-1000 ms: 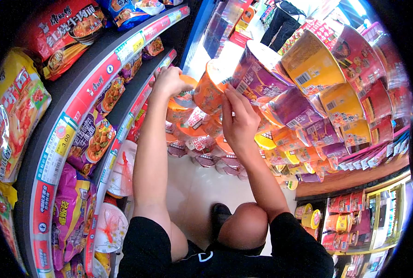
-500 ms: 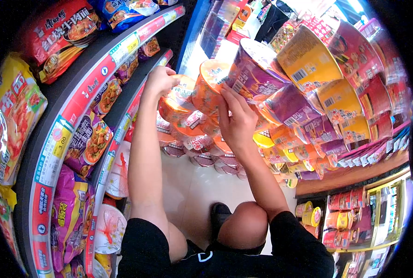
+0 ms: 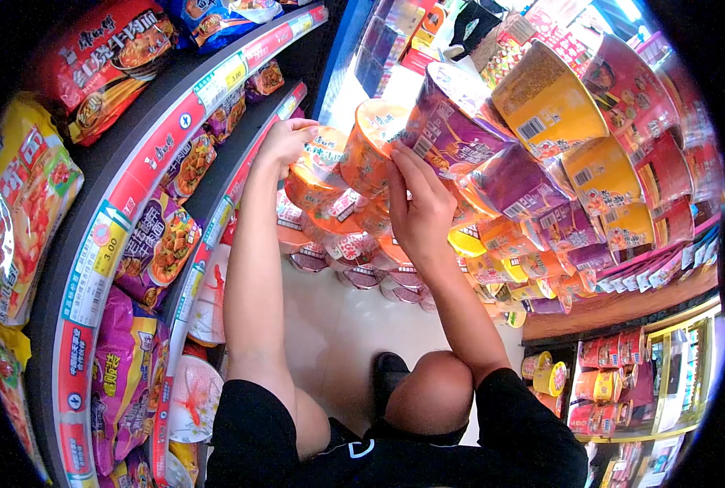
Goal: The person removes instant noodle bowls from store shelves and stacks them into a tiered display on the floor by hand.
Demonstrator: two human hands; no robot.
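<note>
My left hand (image 3: 288,146) is at the left edge of an orange noodle tub (image 3: 318,175), its fingers bent together by the rim; whether they grip it is hard to tell. My right hand (image 3: 418,199) has its fingertips closed on the right side of a taller orange cup (image 3: 368,150), which stands upright at the top of the stack. A purple cup (image 3: 448,126) is just right of that hand. More orange and pink tubs (image 3: 350,244) are stacked below both hands.
Yellow cups (image 3: 549,102) and red cups (image 3: 627,89) are stacked at the right. A curved shelf (image 3: 135,211) with bagged noodles (image 3: 123,41) runs along the left. My knee (image 3: 431,394) is above the pale floor (image 3: 322,325). More tubs sit lower right (image 3: 606,382).
My left hand has shifted slightly left, uncovering more of the orange tub's lid. My right hand has stayed at the orange cup. The person in the background has moved partly out of view.
</note>
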